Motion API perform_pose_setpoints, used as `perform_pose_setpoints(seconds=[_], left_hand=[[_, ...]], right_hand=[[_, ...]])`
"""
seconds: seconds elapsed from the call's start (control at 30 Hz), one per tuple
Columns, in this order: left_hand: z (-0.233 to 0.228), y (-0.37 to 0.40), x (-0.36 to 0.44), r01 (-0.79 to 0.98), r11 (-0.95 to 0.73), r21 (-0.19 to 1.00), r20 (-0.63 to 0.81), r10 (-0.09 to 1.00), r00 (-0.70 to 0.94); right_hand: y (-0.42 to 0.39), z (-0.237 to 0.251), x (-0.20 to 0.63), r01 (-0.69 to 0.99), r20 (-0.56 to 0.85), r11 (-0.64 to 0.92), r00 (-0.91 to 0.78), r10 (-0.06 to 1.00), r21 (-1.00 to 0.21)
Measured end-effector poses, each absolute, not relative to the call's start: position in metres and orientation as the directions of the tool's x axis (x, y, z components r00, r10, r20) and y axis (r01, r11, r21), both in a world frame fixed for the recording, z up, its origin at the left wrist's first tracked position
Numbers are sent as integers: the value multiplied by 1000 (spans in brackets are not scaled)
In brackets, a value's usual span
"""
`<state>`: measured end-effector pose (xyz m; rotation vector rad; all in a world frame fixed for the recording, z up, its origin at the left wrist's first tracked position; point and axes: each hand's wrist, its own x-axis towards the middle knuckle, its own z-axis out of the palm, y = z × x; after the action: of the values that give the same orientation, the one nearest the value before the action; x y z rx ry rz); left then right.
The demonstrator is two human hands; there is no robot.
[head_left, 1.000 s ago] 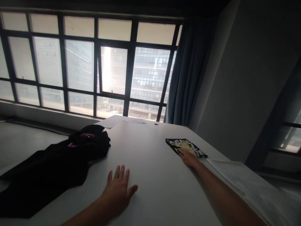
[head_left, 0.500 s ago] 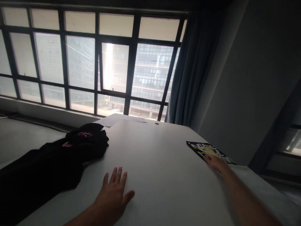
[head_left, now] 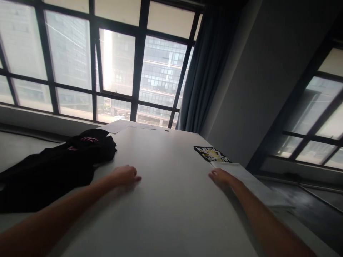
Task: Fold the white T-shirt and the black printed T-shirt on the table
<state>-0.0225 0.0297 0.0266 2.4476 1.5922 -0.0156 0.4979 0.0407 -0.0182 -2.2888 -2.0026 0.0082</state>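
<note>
My left hand (head_left: 126,175) is low over the white table (head_left: 166,210), its fingers curled and its thumb sticking out apart, with nothing visible between them. Beyond it on the left lies a crumpled black garment (head_left: 56,167) with pink lettering; the hand is apart from it. My right hand (head_left: 222,176) is at the right side of the table, fingers bent and close together. It is at the near corner of a white sheet-like piece (head_left: 249,180), just below a flat black piece (head_left: 213,154) printed with white and yellow letters. What its fingertips hold, if anything, is hidden.
White papers (head_left: 116,126) lie at the table's far left corner, near a small dark round spot (head_left: 166,130). Behind stand a wide window (head_left: 118,64) with one pane tilted open, a blue curtain (head_left: 198,82) and a grey pillar (head_left: 249,82).
My left hand has moved forward and its spread fingers have curled. My right hand has come off the black printed piece to its near side. The view has shifted right and down.
</note>
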Motion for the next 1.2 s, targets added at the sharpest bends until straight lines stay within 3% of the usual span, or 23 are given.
perform_pose_setpoints(seconds=[0.07,0.13,0.23,0.3,0.37,0.47,0.53,0.63,0.77,0.97,1.07,1.2], left_hand=[[41,43,-37,920,-329,210,-43,938,345],[47,53,-55,960,-245,135,240,948,209],[46,55,-87,990,-111,88,627,778,32],[44,51,-108,992,-65,106,728,684,-33],[44,46,-126,990,21,138,697,708,-112],[46,46,-146,954,240,179,406,866,-294],[46,47,-153,941,286,179,267,907,-327],[45,46,-153,961,205,188,379,887,-264],[45,39,-140,973,99,207,640,739,-211],[41,37,-94,896,-335,291,775,632,-16],[34,28,-57,745,-595,301,794,590,150],[21,0,-7,446,-855,266,687,493,535]], right_hand=[[35,-17,462,990,-54,-120,116,992,-69],[29,-20,430,995,-96,-84,77,992,-62],[17,-29,396,982,-15,-187,187,982,-27],[8,-35,386,963,65,-267,268,961,-34],[1,-40,385,963,90,-264,269,959,-56],[-3,-42,391,970,65,-227,232,970,-82],[-1,-43,395,969,57,-233,238,970,-82],[3,-45,398,970,60,-234,238,969,-66],[6,-50,399,970,61,-237,240,969,-51],[2,-44,395,974,93,-209,216,972,-86],[-2,-34,380,981,191,-67,102,976,-181],[-13,-24,338,891,326,297,-183,928,-344]])
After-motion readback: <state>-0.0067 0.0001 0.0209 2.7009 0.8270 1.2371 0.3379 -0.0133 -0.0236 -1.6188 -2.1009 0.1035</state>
